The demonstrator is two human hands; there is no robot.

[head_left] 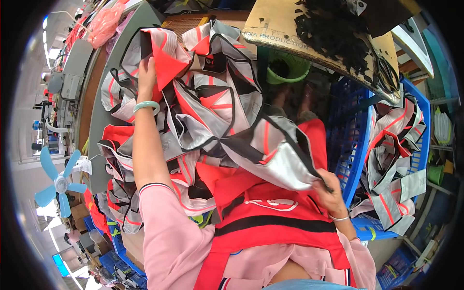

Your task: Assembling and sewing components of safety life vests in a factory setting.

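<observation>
My left hand [147, 79], with a pale green bangle on its wrist, reaches far into a heap of sewn pieces. Its fingers are closed on a red and silver-grey fabric piece [169, 55] with black edging. Close to my body on the right, my right hand [332, 194] pinches the black-bound edge of a silver-grey fabric piece [275, 157] with red stripes. That piece is stretched from the heap across my lap, over my red apron [280, 232]. Folds hide where the pieces in the heap [208, 104] begin and end.
A wooden table [275, 26] with black scraps juts in at the far right, a green bucket [288, 72] below it. Right of me stands a blue crate [355, 145] holding more grey and red pieces. A blue fan [60, 183] and machines are at the left.
</observation>
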